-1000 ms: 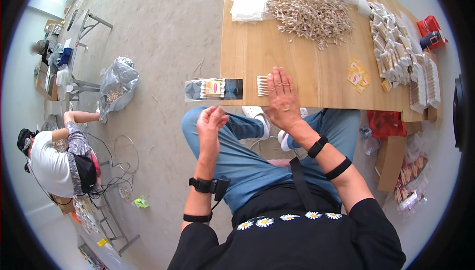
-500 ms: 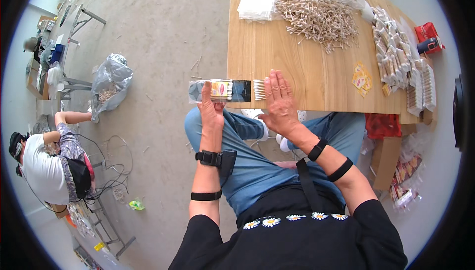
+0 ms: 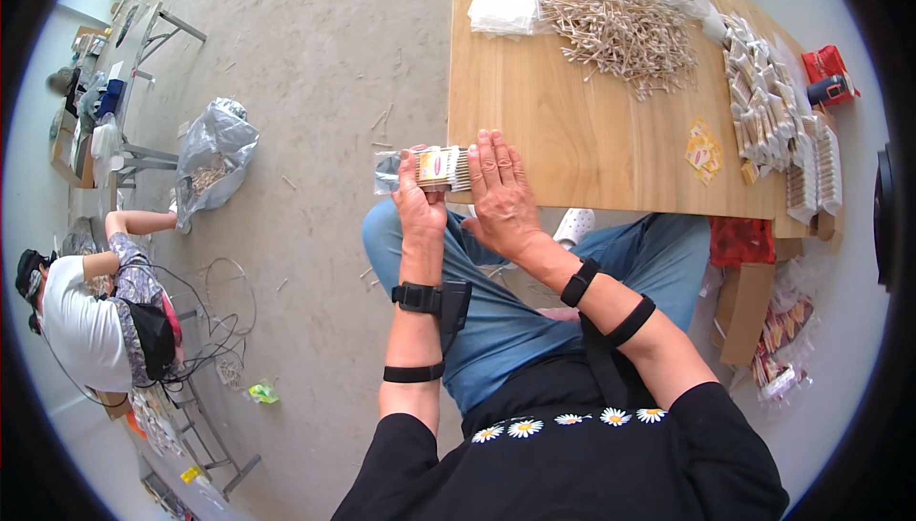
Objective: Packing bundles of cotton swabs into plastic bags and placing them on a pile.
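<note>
Just off the table's left edge, my left hand [image 3: 421,206] grips a clear plastic bag [image 3: 386,174] of cotton swabs, thumb on top. A yellow and white printed card [image 3: 438,166] shows inside it. My right hand [image 3: 504,201] lies flat, fingers stretched out together, at the table's near left corner. Its fingers are against the ends of the swabs [image 3: 461,171] at the bag's right end; whether any swabs lie beneath the palm is hidden.
Loose cotton swabs [image 3: 625,39] are heaped on the wooden table [image 3: 572,130], beside a stack of clear bags [image 3: 504,4]. Yellow cards [image 3: 701,151] and filled swab packs [image 3: 763,92] lie to the right. A co-worker [image 3: 91,321] sits at far left, near a grey sack [image 3: 218,154].
My right hand has moved left, from the table toward the bag. The gap between the swabs and the card has closed. My left hand and the bag have shifted slightly right.
</note>
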Demonstrator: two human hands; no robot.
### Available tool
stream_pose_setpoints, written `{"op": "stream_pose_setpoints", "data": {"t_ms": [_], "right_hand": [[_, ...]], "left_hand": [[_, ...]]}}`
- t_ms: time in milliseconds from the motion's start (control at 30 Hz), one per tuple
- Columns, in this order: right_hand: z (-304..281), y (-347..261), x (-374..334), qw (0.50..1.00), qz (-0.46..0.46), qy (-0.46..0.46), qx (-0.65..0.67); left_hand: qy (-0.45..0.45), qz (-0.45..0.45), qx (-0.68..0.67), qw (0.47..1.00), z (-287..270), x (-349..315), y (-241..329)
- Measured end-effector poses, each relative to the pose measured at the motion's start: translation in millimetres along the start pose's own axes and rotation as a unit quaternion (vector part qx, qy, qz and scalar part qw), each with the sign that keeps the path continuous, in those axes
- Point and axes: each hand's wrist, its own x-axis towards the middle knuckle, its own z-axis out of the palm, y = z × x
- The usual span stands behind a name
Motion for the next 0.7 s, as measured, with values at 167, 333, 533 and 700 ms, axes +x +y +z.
{"op": "stream_pose_setpoints", "data": {"t_ms": [167,333,533,700], "right_hand": [[8,-12,5,1.0,0.003,0.018,-0.013],[13,-18,8,0.999,0.024,0.028,-0.01],[25,-24,10,0.997,0.049,0.057,-0.02],[35,-28,14,0.992,0.079,0.078,-0.058]], "left_hand": [[0.003,0.027,0.011,1.0,6,-5,1],[0.021,0.083,0.072,0.994,16,-12,1],[0.028,0.121,0.082,0.989,15,-8,-3],[0.036,0.126,0.074,0.989,17,-7,-7]]}}
